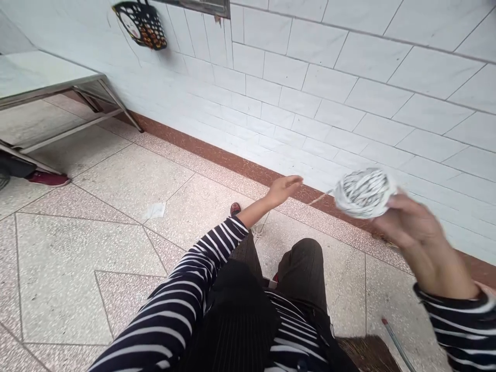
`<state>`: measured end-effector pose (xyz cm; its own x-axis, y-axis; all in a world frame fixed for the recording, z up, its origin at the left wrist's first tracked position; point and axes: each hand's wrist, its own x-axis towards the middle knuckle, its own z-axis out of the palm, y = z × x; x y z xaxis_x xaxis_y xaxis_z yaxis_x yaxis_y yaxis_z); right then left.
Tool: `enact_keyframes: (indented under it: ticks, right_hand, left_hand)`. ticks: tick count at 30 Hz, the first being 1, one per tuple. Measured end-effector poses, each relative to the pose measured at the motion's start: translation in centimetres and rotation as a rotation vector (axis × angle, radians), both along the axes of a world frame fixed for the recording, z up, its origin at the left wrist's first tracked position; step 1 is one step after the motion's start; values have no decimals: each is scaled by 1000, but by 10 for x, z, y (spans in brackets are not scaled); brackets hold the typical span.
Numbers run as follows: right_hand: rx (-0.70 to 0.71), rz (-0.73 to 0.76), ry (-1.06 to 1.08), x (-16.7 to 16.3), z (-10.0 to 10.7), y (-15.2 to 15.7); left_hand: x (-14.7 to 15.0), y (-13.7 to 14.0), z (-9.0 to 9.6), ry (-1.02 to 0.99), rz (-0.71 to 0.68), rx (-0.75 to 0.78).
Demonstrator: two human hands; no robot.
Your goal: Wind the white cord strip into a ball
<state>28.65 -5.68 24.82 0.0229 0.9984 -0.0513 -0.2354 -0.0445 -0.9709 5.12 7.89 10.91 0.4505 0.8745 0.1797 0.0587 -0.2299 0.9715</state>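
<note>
1. Near the middle of the frame, the left hand is reaching out with fingers fairly straight, not visibly gripping anything.
2. Just right of it, a loose strand is trailing down and leftward from the ball.
3. Right of centre, the ball of string is hanging in the air above the floor. It is probably weighing little, giving softly under pressure and neither slipping nor breaking easily; cupping its wound side should be keeping the loops together.
4. Farther right, the right hand is grasping the ball's right side, blurred.
5. Counting left to right: one bench is standing upper left, one bag is hanging, one scrap of paper is lying mid-left; two hands, one strand and one ball are showing; one stick is lying lower right.
</note>
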Motion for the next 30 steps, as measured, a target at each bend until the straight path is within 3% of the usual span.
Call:
enact_keyframes:
  ticks: [3, 5, 13, 23, 26, 30]
  right_hand:
    - [-111, 109, 95, -27, -27, 6]
    - [-127, 109, 134, -38, -46, 7]
    - [-100, -18, 246, -40, -87, -10]
    - [-111, 18, 344, -36, -117, -22]
    - [-119, 38, 386, -36, -127, -26]
    - [-139, 15, 446, -41, -134, -31]
  left_hand:
    - [7, -30, 30, -171, -93, 43]
    - [6, -43, 36, -197, -153, 14]
    - [-1, -53, 6, -135, -128, -77]
    - [-11, -54, 7, -193, -455, -354]
    - [-19, -62, 5, -113, -499, -288]
    - [-24, -69, -12, 121, -388, -106]
